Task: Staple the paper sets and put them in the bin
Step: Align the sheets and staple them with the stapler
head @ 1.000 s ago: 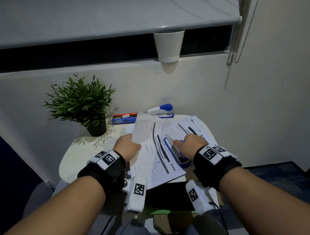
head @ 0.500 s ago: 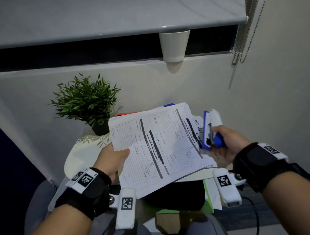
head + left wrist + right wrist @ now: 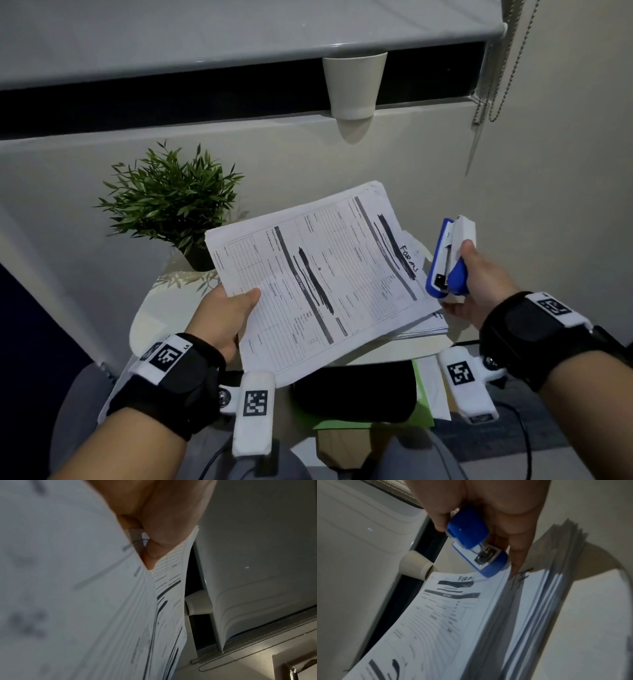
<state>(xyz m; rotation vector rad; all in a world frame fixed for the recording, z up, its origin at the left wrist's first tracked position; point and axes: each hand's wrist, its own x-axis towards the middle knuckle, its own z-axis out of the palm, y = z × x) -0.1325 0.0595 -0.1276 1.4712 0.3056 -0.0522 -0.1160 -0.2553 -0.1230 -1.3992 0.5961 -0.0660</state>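
Note:
My left hand pinches a set of printed forms at its lower left edge and holds it lifted above the small white table. The left wrist view shows my thumb on top of the sheets. My right hand grips a blue and white stapler, held upright just right of the set's corner. In the right wrist view the stapler hangs over the top corner of the forms. A stack of more papers lies on the table under the set.
A potted green plant stands at the table's back left. A white cup hangs from the ledge above. A black object and a green sheet lie below the table's front edge. A blind chain hangs at right.
My left hand lifted the paper set off the table and turned it. My right hand picked the stapler up from the papers and raised it beside the set's right corner.

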